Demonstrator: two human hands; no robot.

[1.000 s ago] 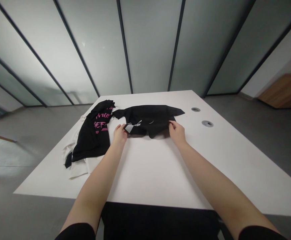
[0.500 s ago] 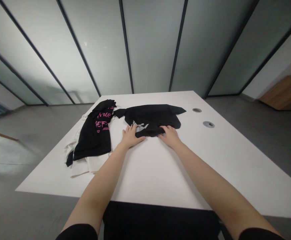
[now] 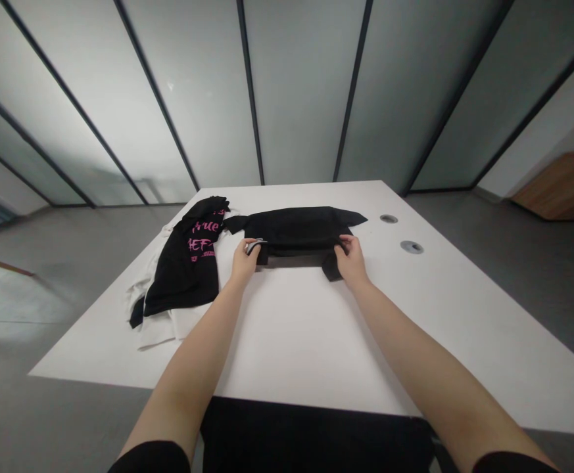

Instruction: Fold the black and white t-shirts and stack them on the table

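A black T-shirt (image 3: 296,226) lies across the far middle of the table, its near part folded or bunched. At its near left corner, my left hand (image 3: 245,259) pinches the fabric, where a patch of pale print shows. My right hand (image 3: 352,259) grips the near right side, and a flap of black cloth hangs below its fingers. Between the hands the near edge is stretched fairly straight and looks slightly raised.
Left of the shirt lies a black garment with pink lettering (image 3: 188,263), on top of white cloth (image 3: 161,328). Two round grommets (image 3: 411,247) are set in the white table (image 3: 296,328) at the right. Frosted glass panels stand behind it.
Both hands have moved apart and closed on the shirt's near corners. The near edge has been lifted and pulled straight, and less of the pale print shows.
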